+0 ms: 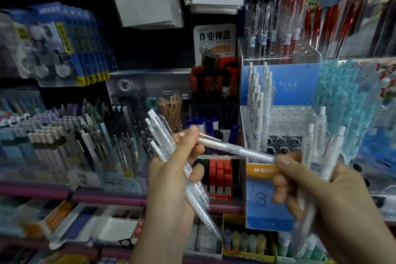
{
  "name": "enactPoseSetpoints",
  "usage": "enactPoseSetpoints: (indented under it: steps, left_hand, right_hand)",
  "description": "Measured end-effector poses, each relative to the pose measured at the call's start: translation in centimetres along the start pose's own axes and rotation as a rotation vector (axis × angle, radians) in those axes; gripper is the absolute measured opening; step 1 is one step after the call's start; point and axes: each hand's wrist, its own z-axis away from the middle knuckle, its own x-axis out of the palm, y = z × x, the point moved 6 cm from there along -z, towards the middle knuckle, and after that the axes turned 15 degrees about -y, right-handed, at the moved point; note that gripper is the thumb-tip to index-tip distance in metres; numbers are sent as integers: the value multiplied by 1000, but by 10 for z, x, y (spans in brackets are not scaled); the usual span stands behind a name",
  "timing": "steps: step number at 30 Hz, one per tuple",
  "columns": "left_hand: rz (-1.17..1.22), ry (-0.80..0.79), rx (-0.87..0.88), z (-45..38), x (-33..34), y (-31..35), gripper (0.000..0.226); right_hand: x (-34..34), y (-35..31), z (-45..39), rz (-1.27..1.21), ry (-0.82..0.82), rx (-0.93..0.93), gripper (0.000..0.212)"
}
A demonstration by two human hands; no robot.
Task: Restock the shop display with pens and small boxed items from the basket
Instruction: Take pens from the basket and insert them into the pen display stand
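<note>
Pens fill both of the person's hands in front of a crowded stationery display. The left hand (171, 178) has its fingers curled around a bundle of white pens (171, 156), their clicker ends pointing up and their tips slanting down toward the lower shelf. The right hand (310, 182) grips a second bunch of white pens (317, 156) held nearly upright. One single pen (233, 148) lies almost level between the hands: the left thumb and forefinger pinch one end, and the right thumb and forefinger pinch the other.

Just behind the hands stands a clear acrylic pen holder (285, 122) with a blue backing card. A few matching white pens (259, 100) already stand in its left side, and several dark round slots (282, 143) in its base show open near the middle. The basket is not in view.

This looks like the pen-restocking step, with one pen being passed or sorted between hands. The next move probably calls for one hand to let go, so the other can turn the pen upright and lower it into an open slot without disturbing its neighbours.
</note>
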Motion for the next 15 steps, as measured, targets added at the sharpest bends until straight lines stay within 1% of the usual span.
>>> enactPoseSetpoints:
  steps: [2, 6, 9, 10, 12, 15]
  left_hand:
    - [16, -10, -22, -2, 1, 0, 25]
    - [0, -36, 21, 1, 0, 3, 34]
    - [-41, -26, 49, 4, -3, 3, 41]
    - [-41, -37, 59, 4, -1, 2, 40]
    - [-46, -82, 84, 1, 7, 2, 29]
    - [-139, -167, 158, -6, 30, 8, 17]
  right_hand:
    - [-1, 4, -1, -15, 27, 33, 32]
    - [-1, 10, -1, -27, 19, 105, 33]
    - [-2, 7, 0, -39, 0, 79, 28]
    - [-1, 6, 1, -35, -6, 68, 24]
    - [-3, 4, 2, -58, -4, 51, 20]
    - [-11, 2, 5, -94, 26, 81, 23]
